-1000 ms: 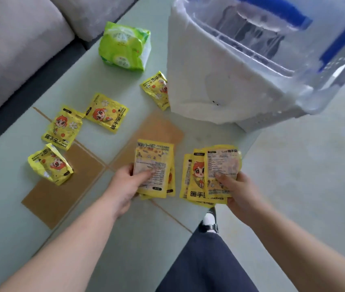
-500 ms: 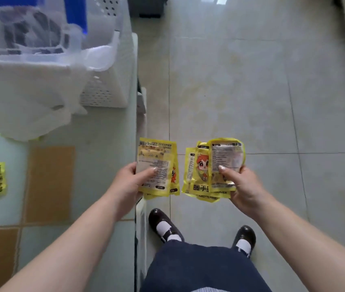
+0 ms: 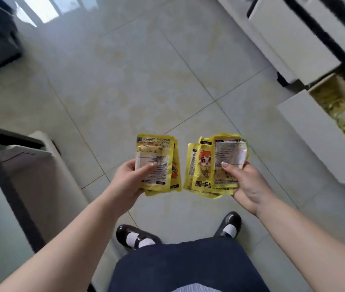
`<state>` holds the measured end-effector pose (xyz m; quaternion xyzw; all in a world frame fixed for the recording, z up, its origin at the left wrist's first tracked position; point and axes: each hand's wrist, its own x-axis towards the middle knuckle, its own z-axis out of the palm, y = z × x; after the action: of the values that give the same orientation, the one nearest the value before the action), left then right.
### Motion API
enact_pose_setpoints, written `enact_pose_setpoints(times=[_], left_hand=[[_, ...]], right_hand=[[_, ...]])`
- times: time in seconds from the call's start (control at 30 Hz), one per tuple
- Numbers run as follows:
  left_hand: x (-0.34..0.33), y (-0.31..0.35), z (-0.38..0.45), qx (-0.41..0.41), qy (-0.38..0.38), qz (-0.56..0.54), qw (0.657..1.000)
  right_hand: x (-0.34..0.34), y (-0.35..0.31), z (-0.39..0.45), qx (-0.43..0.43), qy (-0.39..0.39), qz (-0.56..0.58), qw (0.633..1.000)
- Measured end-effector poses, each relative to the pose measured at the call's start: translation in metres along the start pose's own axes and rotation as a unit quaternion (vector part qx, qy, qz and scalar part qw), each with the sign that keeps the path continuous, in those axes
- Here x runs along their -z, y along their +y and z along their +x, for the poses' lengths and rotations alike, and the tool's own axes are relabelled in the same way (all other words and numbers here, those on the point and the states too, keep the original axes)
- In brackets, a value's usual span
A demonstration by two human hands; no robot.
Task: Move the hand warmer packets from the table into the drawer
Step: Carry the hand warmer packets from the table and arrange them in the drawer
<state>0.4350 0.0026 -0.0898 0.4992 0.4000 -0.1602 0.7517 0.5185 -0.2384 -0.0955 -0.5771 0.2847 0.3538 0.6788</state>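
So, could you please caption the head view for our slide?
Both hands, left hand and right hand, grip yellow foil packets near the open white drawer.

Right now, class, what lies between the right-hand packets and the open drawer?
Only bare tiled floor separates the right-hand packets from the open drawer, in the head view.

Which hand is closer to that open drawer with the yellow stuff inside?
The right hand, gripping its packets, is nearer the open drawer, which lies up and to its right. The left hand, with its own packets, is farther off, across the floor.
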Motion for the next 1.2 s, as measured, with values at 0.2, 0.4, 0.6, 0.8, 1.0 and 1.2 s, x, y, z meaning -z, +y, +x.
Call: enact_pose_setpoints(times=[0.2,0.4,0.6,0.8,1.0,1.2], left_hand=[[-0.168,-0.022,0.027,0.034,-0.067,0.065,0.995],[-0.328,-0.054,0.038,0.063,-0.122,0.119,0.983],[-0.442,-0.069,0.057,0.07,-0.177,0.166,0.968],[-0.509,-0.071,0.079,0.077,-0.189,0.202,0.958],[-0.579,-0.064,0.13,0.105,-0.207,0.235,0.944],[-0.652,-0.053,0.193,0.117,-0.242,0.27,0.925]], right_hand=[[0.162,-0.038,-0.013,0.025,0.075,0.067,0.995],[0.307,-0.067,-0.032,0.059,0.132,0.154,0.978],[0.406,-0.075,-0.044,0.082,0.173,0.228,0.955],[0.468,-0.082,-0.053,0.085,0.225,0.285,0.928],[0.515,-0.117,-0.03,0.08,0.26,0.312,0.91],[0.551,-0.155,0.017,0.082,0.259,0.328,0.905]])
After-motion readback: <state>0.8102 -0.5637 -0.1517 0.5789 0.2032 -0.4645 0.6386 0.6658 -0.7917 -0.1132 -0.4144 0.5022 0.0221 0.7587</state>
